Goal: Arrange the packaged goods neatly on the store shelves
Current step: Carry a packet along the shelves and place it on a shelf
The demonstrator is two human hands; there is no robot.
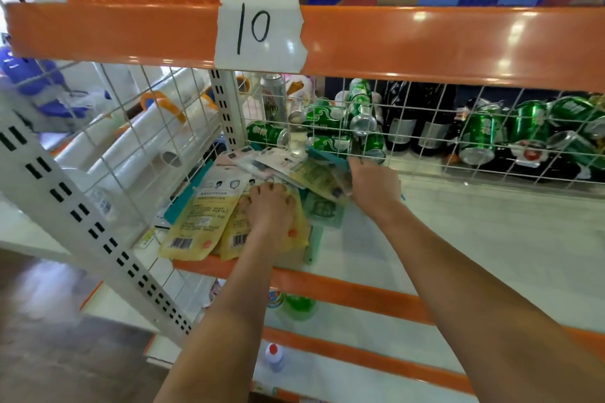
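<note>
White shelf point(458, 239) held the work. Left hand point(270, 209) lay flat on yellow packets point(199, 222) at seven o'clock, likely steadying them; farther in, right hand point(373, 181) gripped mixed packets point(314, 173), probably to square them.

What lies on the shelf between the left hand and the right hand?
In the head view, overlapping flat packets lie between the left hand and the right hand, yellow and green ones.

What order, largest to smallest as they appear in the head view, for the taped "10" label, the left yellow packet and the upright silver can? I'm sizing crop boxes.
1. "10" label, nearer the camera.
2. Left yellow packet, similar; order unsure.
3. Upright silver can, clearly smallest, farther back.
</note>
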